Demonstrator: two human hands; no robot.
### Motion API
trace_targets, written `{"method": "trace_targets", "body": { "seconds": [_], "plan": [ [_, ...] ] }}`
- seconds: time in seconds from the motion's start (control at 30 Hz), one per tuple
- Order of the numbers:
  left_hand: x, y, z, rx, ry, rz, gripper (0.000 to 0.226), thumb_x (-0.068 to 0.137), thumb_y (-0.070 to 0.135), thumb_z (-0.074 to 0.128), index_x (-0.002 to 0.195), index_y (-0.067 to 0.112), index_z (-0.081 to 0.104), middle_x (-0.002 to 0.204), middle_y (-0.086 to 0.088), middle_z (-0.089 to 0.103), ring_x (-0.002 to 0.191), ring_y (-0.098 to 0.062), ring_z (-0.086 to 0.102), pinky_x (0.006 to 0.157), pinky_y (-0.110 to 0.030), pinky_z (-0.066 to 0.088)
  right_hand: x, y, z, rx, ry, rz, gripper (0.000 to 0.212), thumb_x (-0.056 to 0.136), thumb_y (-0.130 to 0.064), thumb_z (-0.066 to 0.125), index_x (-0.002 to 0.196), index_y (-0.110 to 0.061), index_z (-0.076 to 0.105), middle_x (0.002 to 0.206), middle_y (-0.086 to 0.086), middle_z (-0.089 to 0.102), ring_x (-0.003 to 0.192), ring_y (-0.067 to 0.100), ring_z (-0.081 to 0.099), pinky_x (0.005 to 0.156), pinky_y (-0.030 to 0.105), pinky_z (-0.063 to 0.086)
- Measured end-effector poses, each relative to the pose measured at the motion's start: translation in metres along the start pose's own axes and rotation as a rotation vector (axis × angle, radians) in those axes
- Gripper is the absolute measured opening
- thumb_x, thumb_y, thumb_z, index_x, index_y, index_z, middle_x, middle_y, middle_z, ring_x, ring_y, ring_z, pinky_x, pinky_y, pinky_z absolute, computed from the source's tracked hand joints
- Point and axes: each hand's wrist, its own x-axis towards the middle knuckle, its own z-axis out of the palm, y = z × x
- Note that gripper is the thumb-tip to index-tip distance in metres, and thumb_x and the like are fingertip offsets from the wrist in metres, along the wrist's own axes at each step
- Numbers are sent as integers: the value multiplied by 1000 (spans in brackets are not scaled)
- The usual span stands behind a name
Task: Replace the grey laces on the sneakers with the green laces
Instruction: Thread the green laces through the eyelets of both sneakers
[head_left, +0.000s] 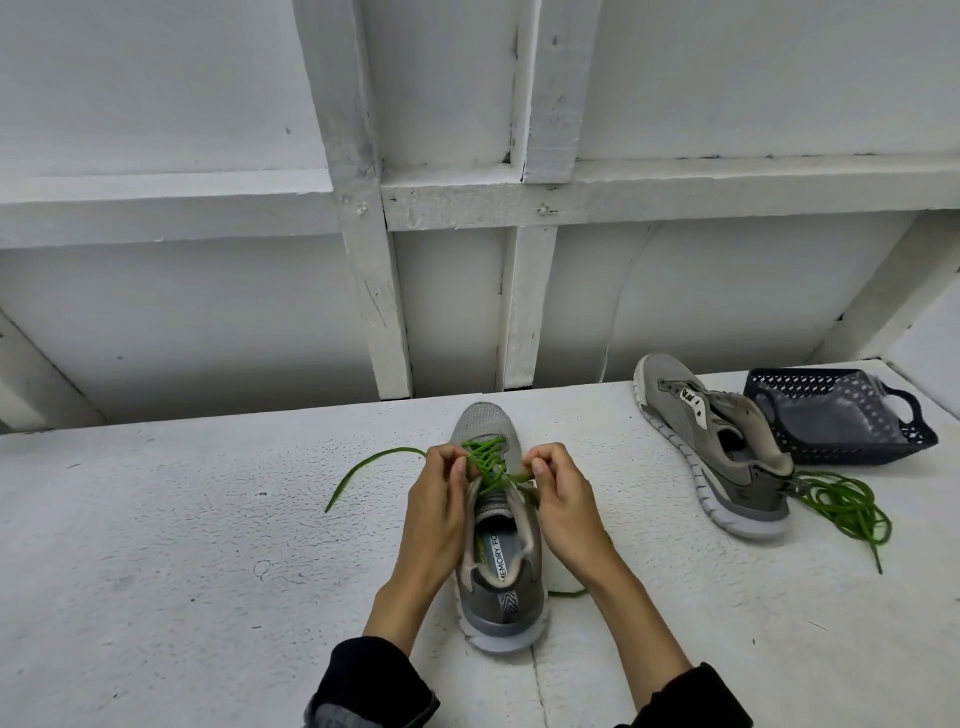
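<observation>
Head view: the left hand (439, 499) and right hand (558, 496) are both pinching the green lace (485, 460) over the near sneaker (501, 551). Uneven pulling risks lopsided ends. Right of it are lying the unlaced sneaker (717, 447) and spare lace (841, 504).

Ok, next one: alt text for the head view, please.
Both hands, left hand and right hand, pinch a green lace half-threaded through a grey sneaker on a white surface. To the right lie a second sneaker, unlaced, a loose green lace and a dark basket.
</observation>
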Motion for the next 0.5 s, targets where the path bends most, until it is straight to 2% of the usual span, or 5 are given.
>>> {"method": "trace_targets", "body": {
  "seconds": [0.1, 0.23, 0.3, 0.4, 0.5],
  "plan": [
    [1, -10, -12, -81, -47, -31, 16, 101, 14, 48, 101, 24, 60, 93, 9, 66, 88, -5, 62, 78, -16, 46, 0, 7, -10, 0, -99, 27, 29, 99, -4, 43, 100, -25, 62, 102, -9, 66, 100, -1, 59, 86, 13, 44],
    [2, -15, -15, -78, -102, -41, 12, 95, 8, 58, 97, 17, 66, 93, 9, 69, 93, -12, 65, 85, -29, 51, 2, 9, -11, -27, -136, 1, 14, 93, -14, 61, 101, -21, 71, 100, -12, 69, 95, -2, 60, 80, 7, 43],
    [1, -11, -12, -77, -67, -24, 19, 94, 2, 57, 91, 18, 67, 91, 9, 69, 91, -10, 66, 85, -25, 51, 3, 6, -8, -28, -92, -32, 10, 91, -14, 65, 92, -21, 72, 91, -11, 71, 89, -1, 62, 77, 8, 44],
    [0, -6, -8, -49, 10, -28, 24, 94, 0, 55, 86, 20, 66, 87, 12, 69, 88, -6, 65, 82, -20, 50, 6, 4, -4, -40, -6, -39, 17, 91, -11, 63, 81, -24, 68, 81, -11, 70, 81, 2, 63, 73, 16, 47],
    [1, -4, -5, -28, 184, -39, 27, 95, -1, 53, 84, 22, 63, 85, 11, 68, 85, -1, 62, 77, -16, 47, 6, 3, -3, 12, 89, -39, 23, 95, -8, 57, 79, -24, 63, 80, -9, 69, 81, 11, 66, 76, 28, 54]
  ]
}}
